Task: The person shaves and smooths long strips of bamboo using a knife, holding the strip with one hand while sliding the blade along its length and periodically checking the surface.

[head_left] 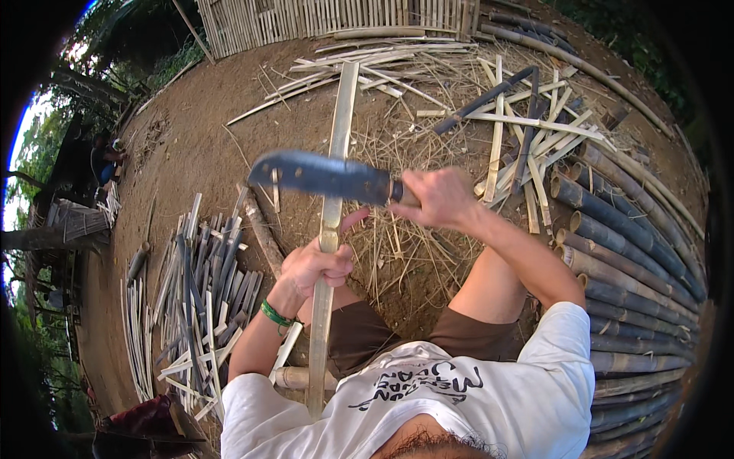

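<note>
Fingers of the left hand (315, 265) are curled tight around a long pale bamboo strip (333, 206), gripping it a little below its middle; a green band sits on that wrist; the strip runs from near the person's chest at six o'clock up to about twelve o'clock, where its far end lies over the dirt ground (191, 145). Fingers of the right hand (434, 199) are closed around the handle of a big knife (321, 174), of which little shows beyond the fist; the dark, worn blade lies level, pointing toward nine o'clock, and crosses the strip just above the left hand; whether the edge touches the strip cannot be told.

Straw and thin shavings (397, 245) cover the ground under the hands. At two o'clock lies a loose heap of split pale slats (527, 130) with a few darker ones across it; at three to four o'clock whole dark bamboo poles (627, 252) are stacked side by side. At eight o'clock a pile of short grey and pale split pieces (202, 291) rests on the dirt. At twelve o'clock a fence of upright bamboo (329, 17) closes off the yard. At nine to ten o'clock, well apart, another person (107, 157) sits beneath trees.
</note>
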`<state>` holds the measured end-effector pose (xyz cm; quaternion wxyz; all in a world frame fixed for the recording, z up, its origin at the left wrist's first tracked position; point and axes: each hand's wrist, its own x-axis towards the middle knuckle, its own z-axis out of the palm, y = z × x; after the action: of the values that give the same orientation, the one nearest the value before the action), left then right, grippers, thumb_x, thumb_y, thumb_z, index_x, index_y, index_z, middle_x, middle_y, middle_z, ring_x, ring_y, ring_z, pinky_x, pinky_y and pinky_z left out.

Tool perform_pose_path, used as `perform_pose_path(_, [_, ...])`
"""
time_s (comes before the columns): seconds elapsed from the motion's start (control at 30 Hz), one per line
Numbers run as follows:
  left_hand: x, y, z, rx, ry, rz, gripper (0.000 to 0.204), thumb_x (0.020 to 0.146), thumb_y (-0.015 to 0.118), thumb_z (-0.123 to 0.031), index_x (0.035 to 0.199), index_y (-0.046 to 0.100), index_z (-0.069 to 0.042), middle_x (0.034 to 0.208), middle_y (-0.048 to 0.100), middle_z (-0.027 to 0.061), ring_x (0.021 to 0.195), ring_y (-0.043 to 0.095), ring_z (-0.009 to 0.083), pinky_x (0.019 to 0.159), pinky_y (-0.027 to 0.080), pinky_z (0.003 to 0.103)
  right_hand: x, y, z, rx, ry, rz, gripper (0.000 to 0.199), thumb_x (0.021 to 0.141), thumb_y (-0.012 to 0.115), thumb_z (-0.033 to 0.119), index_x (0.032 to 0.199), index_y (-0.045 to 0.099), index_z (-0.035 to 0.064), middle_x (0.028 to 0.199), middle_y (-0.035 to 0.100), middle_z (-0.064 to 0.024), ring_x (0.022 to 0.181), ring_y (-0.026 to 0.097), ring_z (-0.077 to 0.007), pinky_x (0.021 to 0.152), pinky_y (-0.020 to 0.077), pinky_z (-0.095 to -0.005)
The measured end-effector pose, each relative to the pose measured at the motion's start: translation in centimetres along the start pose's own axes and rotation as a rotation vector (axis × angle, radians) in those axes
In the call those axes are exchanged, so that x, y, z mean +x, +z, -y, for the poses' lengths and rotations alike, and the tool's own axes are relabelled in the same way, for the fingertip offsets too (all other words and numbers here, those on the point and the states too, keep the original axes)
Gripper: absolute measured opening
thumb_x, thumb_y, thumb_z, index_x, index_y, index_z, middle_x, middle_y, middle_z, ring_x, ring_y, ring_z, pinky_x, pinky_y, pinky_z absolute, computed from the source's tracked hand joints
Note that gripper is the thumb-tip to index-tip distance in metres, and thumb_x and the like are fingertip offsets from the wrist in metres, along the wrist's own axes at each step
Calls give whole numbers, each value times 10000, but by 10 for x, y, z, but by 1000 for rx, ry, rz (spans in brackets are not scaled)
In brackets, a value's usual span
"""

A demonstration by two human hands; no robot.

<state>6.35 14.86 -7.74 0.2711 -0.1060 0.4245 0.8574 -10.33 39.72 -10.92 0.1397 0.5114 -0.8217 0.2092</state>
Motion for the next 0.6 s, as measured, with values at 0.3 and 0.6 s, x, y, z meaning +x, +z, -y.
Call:
perform_pose_path(0.3, [-27,7,10,98,-105,94,969,774,520,169,1594,125,-163,636,372,-81,481,294,29,430,224,201,16,-28,-105,-74,341,-129,552,949,469,645,798,502,115,510,459,11,387,474,-120,352,424,-302])
perform_pose_path(0.6, [-2,-7,4,137,-53,-31,913,786,534,124,1583,183,-150,658,397,-78,502,307,32,433,222,205,-5,4,0,-45,-174,-123,561,920,529,638,734,494,110,555,584,-74,398,557,-184,391,472,-340])
